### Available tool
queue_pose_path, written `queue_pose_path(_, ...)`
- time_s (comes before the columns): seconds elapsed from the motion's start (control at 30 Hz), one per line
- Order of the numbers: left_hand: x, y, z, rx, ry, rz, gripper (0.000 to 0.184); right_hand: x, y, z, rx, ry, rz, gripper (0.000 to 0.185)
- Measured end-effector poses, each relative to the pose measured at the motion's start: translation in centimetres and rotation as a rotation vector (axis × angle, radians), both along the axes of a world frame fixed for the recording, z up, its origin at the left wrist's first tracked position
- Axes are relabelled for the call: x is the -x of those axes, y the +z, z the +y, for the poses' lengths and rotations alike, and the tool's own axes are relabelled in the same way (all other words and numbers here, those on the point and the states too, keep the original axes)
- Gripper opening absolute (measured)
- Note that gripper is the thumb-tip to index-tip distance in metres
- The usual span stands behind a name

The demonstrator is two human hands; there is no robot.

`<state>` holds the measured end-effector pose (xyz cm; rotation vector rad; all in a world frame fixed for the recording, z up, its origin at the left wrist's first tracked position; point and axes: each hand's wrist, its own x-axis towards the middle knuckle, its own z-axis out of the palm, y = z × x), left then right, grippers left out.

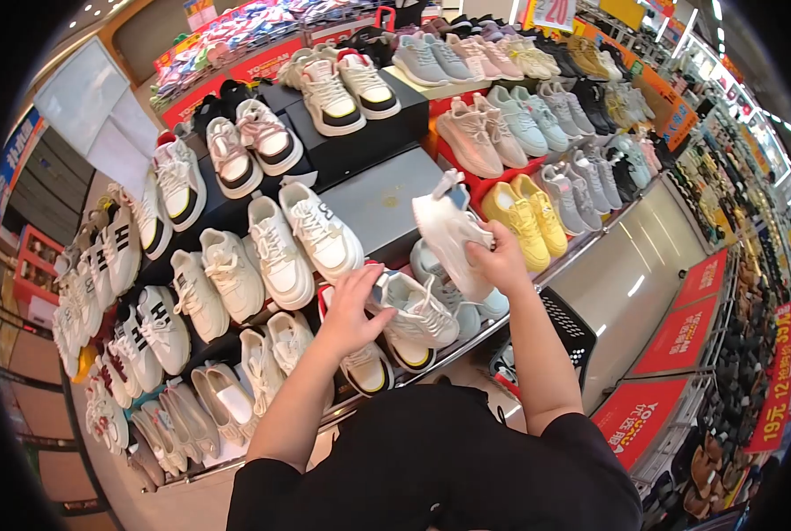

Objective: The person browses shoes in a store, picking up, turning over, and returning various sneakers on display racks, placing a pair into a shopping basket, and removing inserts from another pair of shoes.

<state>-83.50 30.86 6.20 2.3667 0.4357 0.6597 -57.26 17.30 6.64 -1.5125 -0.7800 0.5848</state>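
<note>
In the head view, the person's right hand (500,257) grasps a white sneaker (449,239), fingers and thumb closed on it, holding it tilted and raised over the shoe display's front edge. The left hand (353,308) is at one end of a white lace-up sneaker (420,310), its fingers curved; whether it grips firmly I cannot tell. That shoe sits above white sneakers with black-and-yellow soles (365,368). Just right of the raised sneaker stands a pair of yellow sneakers (526,218), and behind it lies a flat grey box (379,200). A black shopping basket (569,326) is beside the right forearm, below the display, partly hidden by the arm
</note>
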Motion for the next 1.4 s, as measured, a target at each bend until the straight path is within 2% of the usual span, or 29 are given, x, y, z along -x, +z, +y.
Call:
queue_pose_path(0.03,-0.2,0.5,0.2,-0.015,-0.013,0.03,0.069,-0.8,0.0,-1.2,-0.076,0.044,0.167,0.025)
queue_pose_path(0.07,-0.5,0.9,0.6,-0.032,-0.031,0.061,0.07,-1.6,-1.1,-2.2,-0.072,0.022,0.158,0.025)
queue_pose_path(0.13,-1.1,0.6,2.2,-0.004,-0.146,0.077,0.072,-2.5,-3.0,-3.9,-0.478,0.293,0.447,0.027)
queue_pose_path(0.27,-2.1,2.4,4.0,-0.009,-0.298,0.251,0.075,-0.5,-4.3,-6.7,-0.628,0.318,0.521,0.031)
queue_pose_path(0.3,-2.3,2.7,4.3,0.012,-0.315,0.304,0.075,0.1,-4.2,-7.1,-0.617,0.302,0.569,0.042)
queue_pose_path(0.33,-2.8,3.0,4.4,0.03,-0.333,0.359,0.076,0.9,-3.3,-7.3,-0.631,0.278,0.566,0.042)
queue_pose_path(0.43,-3.2,4.0,3.0,0.014,-0.346,0.28,0.068,3.0,0.9,-9.5,-0.659,0.448,0.756,0.062)
queue_pose_path(0.47,-3.1,4.4,2.3,0.045,-0.338,0.25,0.065,2.9,0.4,-9.5,-0.499,0.273,0.858,0.049)
queue_pose_path(0.5,-3.0,4.4,1.2,0.049,-0.306,0.186,0.061,2.2,-1.4,-10.3,-0.441,0.336,1.0,0.038)
queue_pose_path(0.53,-2.8,4.6,0.4,0.049,-0.325,0.201,0.061,2.3,-0.6,-10.4,-0.378,0.407,1.143,0.028)
queue_pose_path(0.57,-2.5,4.8,-0.5,0.027,-0.323,0.149,0.061,2.8,0.2,-10.0,-0.826,0.809,0.708,0.015)
queue_pose_path(0.67,-1.9,4.6,-1.8,-0.033,-0.311,0.06,0.058,3.1,0.1,-10.2,-0.825,0.758,0.645,0.015)
queue_pose_path(0.7,-1.7,5.3,-2.3,-0.071,-0.285,0.02,0.058,2.7,-0.1,-10.9,-0.727,0.726,0.697,0.018)
queue_pose_path(0.73,-1.5,6.1,-2.6,-0.109,-0.256,-0.021,0.057,2.0,-1.4,-11.2,-0.637,0.72,0.601,0.021)
queue_pose_path(0.8,-1.5,7.5,-2.6,-0.12,-0.216,-0.015,0.062,2.1,-3.0,-11.5,-0.557,0.663,0.676,0.027)
queue_pose_path(0.93,-2.4,9.3,-3.1,-0.156,-0.057,-0.059,0.06,2.3,-2.5,-10.4,-0.499,0.84,0.783,0.032)
queue_pose_path(1.0,-2.5,9.5,-3.3,-0.17,-0.027,-0.059,0.056,1.5,-3.1,-10.0,-0.354,0.768,0.664,0.037)
queue_pose_path(1.07,-2.1,9.2,-3.7,-0.169,-0.005,-0.051,0.057,1.5,-3.0,-9.6,-0.327,0.701,0.67,0.039)
queue_pose_path(1.13,-1.7,8.8,-4.0,-0.06,0.05,0.022,0.056,1.0,-3.8,-9.1,-0.343,0.477,0.597,0.036)
queue_pose_path(1.17,-1.6,8.4,-4.0,-0.04,0.093,0.04,0.056,0.7,-4.0,-8.9,-0.353,0.506,0.577,0.032)
queue_pose_path(1.27,-1.4,7.2,-3.7,0.002,0.153,0.095,0.06,1.5,-2.9,-8.3,-0.225,0.409,0.52,0.035)
queue_pose_path(1.4,-1.1,6.9,-3.6,0.06,0.222,0.124,0.062,1.5,-3.4,-7.8,-0.15,0.41,0.472,0.035)
